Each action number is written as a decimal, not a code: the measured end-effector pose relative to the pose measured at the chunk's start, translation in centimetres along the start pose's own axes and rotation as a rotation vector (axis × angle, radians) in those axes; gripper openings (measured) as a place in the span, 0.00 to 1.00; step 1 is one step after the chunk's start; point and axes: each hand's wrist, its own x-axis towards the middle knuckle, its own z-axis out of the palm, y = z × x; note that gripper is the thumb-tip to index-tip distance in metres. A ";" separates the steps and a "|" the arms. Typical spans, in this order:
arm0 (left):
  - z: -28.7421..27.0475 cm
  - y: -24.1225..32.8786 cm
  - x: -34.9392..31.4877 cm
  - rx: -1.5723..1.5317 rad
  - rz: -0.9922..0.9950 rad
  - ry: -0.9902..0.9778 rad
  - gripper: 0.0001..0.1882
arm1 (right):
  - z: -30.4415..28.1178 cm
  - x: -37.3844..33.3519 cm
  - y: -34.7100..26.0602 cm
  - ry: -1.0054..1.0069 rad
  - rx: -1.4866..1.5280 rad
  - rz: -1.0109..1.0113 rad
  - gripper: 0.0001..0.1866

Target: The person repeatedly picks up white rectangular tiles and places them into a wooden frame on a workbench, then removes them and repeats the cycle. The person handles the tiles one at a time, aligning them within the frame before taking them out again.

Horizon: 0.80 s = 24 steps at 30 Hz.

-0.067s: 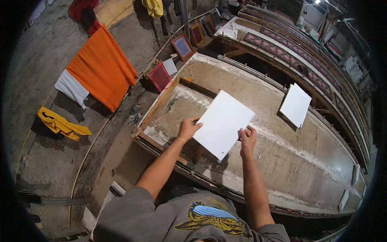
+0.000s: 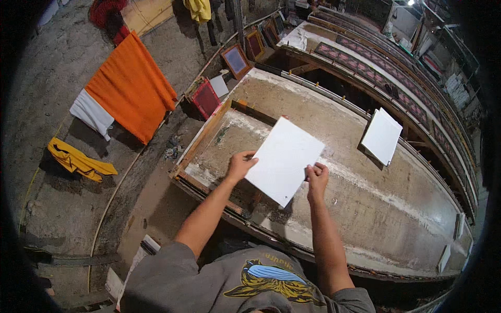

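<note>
A white rectangular sheet [image 2: 285, 160] is held tilted above the long, stained table [image 2: 360, 208]. My left hand [image 2: 241, 166] grips its left edge, thumb on top and fingers underneath. At the opposite edge, my right hand [image 2: 316, 180] pinches it between thumb and curled fingers. The sheet hides part of the table and of a wooden frame [image 2: 255, 113] at the table's left end. Farther right, a small stack of similar white sheets [image 2: 382, 136] lies near the table's far edge.
Behind this table runs another long table with dark pink-patterned strips [image 2: 360, 61]. Framed screens, one red [image 2: 205, 99] and one brown-edged [image 2: 236, 61], lean past the left end. An orange cloth [image 2: 130, 86], a white cloth [image 2: 92, 113] and a yellow cloth [image 2: 81, 160] hang at left.
The sheet has shifted slightly to the left, and both hands have moved with it. Their grip looks the same.
</note>
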 end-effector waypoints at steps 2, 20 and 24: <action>-2.0 0.5 0.0 0.109 0.035 0.091 0.19 | 1.7 0.6 1.3 -0.021 -0.041 0.021 0.22; -15.6 -13.5 9.1 0.520 0.075 -0.150 0.21 | 19.7 -0.8 13.3 0.036 -0.683 0.025 0.26; -16.1 -14.4 9.5 0.618 0.146 -0.199 0.19 | 20.4 -0.9 15.4 0.058 -0.733 0.022 0.25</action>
